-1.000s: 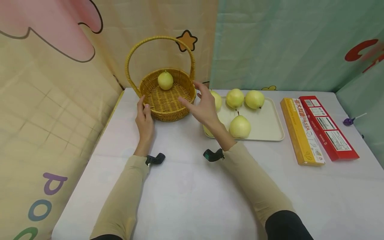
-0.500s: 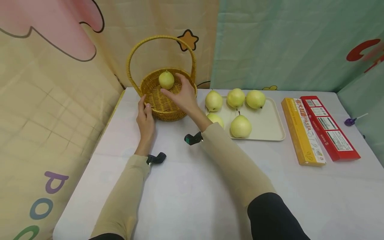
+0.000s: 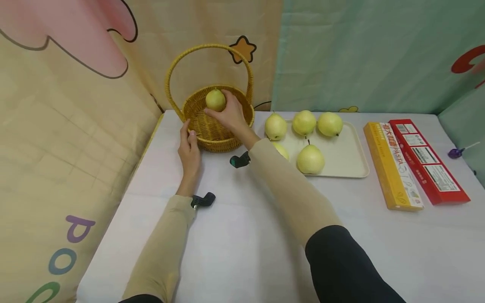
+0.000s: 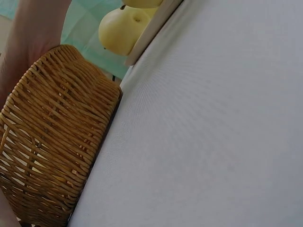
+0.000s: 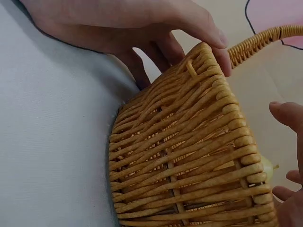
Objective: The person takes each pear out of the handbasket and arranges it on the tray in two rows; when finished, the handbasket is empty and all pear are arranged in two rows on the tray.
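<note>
In the head view, a yellow wicker basket [image 3: 219, 145] with a tall arched handle stands at the back left of the table. One pale yellow-green pear [image 3: 214, 100] lies inside it, against the back wall. My left hand [image 3: 190, 155] holds the basket's left front rim; the right wrist view shows the thumb over the rim and fingers along the outer wall. Reaching over the basket, my right hand [image 3: 232, 115] has thumb and fingers spread at the right side of the pear. Only the pear's edge shows in the right wrist view, past the rim.
Right of the basket sits a cream tray [image 3: 346, 153] bearing several pears [image 3: 310, 160]. Farther right lie a yellow pasta box [image 3: 392, 168], a red box [image 3: 430, 162] and a purple lollipop [image 3: 455, 152]. Curtains [image 3: 341, 54] hang behind the table.
My right hand has moved left from beside the basket's right rim, over the basket, up to the pear. The left hand stays on the rim. The head view has shifted slightly.
</note>
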`<state>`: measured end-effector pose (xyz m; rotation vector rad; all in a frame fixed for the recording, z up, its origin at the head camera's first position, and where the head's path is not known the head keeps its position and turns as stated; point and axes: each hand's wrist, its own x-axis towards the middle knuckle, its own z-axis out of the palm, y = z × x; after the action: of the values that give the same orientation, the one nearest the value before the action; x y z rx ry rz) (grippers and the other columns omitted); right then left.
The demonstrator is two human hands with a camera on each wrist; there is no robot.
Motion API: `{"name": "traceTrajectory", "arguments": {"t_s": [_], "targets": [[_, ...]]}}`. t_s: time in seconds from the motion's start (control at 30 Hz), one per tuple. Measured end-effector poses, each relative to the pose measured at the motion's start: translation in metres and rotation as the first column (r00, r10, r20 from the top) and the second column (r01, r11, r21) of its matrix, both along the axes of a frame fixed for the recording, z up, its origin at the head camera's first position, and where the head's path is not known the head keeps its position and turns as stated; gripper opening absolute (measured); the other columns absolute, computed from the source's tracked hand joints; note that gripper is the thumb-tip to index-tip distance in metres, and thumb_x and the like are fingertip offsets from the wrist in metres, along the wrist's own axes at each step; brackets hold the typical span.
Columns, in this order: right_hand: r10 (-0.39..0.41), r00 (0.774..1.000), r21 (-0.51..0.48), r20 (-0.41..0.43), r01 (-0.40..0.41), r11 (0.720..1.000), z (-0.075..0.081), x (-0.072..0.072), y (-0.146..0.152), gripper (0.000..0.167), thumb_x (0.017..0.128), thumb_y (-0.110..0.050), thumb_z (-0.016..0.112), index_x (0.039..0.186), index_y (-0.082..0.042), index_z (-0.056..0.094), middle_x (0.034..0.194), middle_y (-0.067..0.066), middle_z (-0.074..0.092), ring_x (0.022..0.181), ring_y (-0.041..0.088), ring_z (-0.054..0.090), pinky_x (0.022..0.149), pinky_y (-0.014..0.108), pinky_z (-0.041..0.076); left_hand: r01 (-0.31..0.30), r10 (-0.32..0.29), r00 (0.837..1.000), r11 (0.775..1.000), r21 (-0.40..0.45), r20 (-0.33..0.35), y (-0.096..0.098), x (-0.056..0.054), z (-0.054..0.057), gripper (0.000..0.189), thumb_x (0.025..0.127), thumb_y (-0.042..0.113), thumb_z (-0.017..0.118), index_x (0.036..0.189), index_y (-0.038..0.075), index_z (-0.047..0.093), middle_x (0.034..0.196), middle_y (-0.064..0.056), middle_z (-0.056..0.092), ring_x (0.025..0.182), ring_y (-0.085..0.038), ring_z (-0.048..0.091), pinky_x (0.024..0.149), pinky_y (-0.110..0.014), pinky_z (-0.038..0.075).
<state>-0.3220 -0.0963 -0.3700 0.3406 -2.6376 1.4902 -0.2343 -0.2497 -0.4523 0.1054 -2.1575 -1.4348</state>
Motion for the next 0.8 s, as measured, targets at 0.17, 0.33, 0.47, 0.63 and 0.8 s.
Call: {"name": "traceTrajectory", "arguments": {"t_s": [0.17, 0.33, 0.47, 0.63, 0.8], "targets": [[-0.008, 0.999, 0.052, 0.052, 0.006, 0.999, -0.006, -0.013, -0.005, 0.093, 0.091, -0.049, 0.079, 0.164, -0.013, 0.032, 0.157, 0.010, 0.048, 0.143, 0.027, 0.047, 0.116, 0.041, 0.044, -0.003, 0.003, 1.000, 1.000, -0.003, -0.020, 0.005, 0.002, 0.000, 0.047, 0.115, 0.038, 0.038, 0.159, 0.024, 0.046, 0.164, 0.002, 0.047, 0.148, -0.023, 0.048, 0.123, -0.041, 0.037], [-0.037, 0.998, 0.055, 0.052, 0.034, 0.998, -0.008, -0.024, -0.004, 0.092, 0.091, -0.046, 0.080, 0.163, -0.011, 0.035, 0.156, 0.010, 0.050, 0.143, 0.028, 0.049, 0.117, 0.041, 0.043, 0.011, -0.011, 1.000, 1.000, 0.000, -0.021, 0.008, 0.002, 0.001, 0.048, 0.114, 0.039, 0.039, 0.160, 0.024, 0.045, 0.165, 0.004, 0.045, 0.152, -0.021, 0.043, 0.125, -0.038, 0.034], [-0.009, 0.998, 0.053, 0.069, 0.005, 0.999, -0.009, -0.029, -0.002, 0.094, 0.091, -0.044, 0.080, 0.164, -0.010, 0.031, 0.159, 0.012, 0.048, 0.145, 0.030, 0.048, 0.119, 0.043, 0.041, 0.006, -0.006, 1.000, 1.000, 0.000, -0.020, 0.010, 0.004, 0.001, 0.048, 0.114, 0.038, 0.040, 0.160, 0.025, 0.046, 0.165, 0.005, 0.046, 0.152, -0.021, 0.044, 0.125, -0.038, 0.034], [0.028, 0.996, 0.067, 0.085, -0.033, 0.997, -0.011, -0.033, 0.001, 0.096, 0.093, -0.039, 0.080, 0.165, -0.008, 0.026, 0.161, 0.012, 0.046, 0.147, 0.030, 0.046, 0.123, 0.045, 0.035, 0.006, -0.006, 1.000, 1.000, -0.008, -0.021, 0.014, 0.004, 0.000, 0.048, 0.114, 0.039, 0.039, 0.160, 0.026, 0.046, 0.165, 0.004, 0.046, 0.150, -0.024, 0.047, 0.123, -0.041, 0.036], [0.069, 0.992, 0.045, 0.106, -0.074, 0.996, -0.012, -0.035, 0.001, 0.095, 0.091, -0.033, 0.083, 0.165, -0.009, 0.029, 0.162, 0.012, 0.045, 0.146, 0.030, 0.046, 0.121, 0.044, 0.038, 0.004, -0.004, 1.000, 1.000, 0.000, -0.022, 0.017, 0.005, 0.000, 0.048, 0.114, 0.040, 0.039, 0.159, 0.027, 0.046, 0.164, 0.003, 0.047, 0.148, -0.025, 0.049, 0.122, -0.043, 0.038]]}}
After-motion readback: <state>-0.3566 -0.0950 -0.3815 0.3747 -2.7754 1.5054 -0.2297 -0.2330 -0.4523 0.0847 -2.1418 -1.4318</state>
